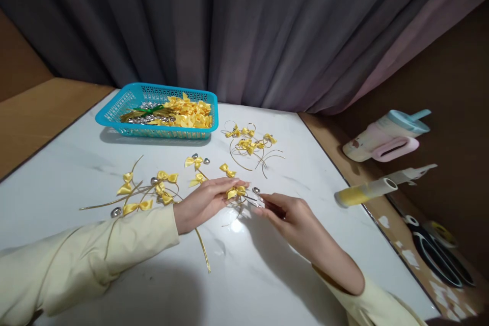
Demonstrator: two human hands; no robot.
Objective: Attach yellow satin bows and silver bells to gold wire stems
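1. Left hand (208, 201): fingertips closed on a yellow bow (236, 192).
2. Right hand (292, 216): fingers pinched on a slim tool (250, 199), its long axis running leftward to the bow, which lies nearer the left hand.
3. Beyond: blue basket (215, 114), holding more bows (193, 112).

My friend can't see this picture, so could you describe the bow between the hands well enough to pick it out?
Start at the white table, in front of the blue basket. Find the left hand and right hand nearly meeting; the yellow bow sits between them. Unlike the neighbouring bows, which lie on the tabletop, this one is held by the left hand.
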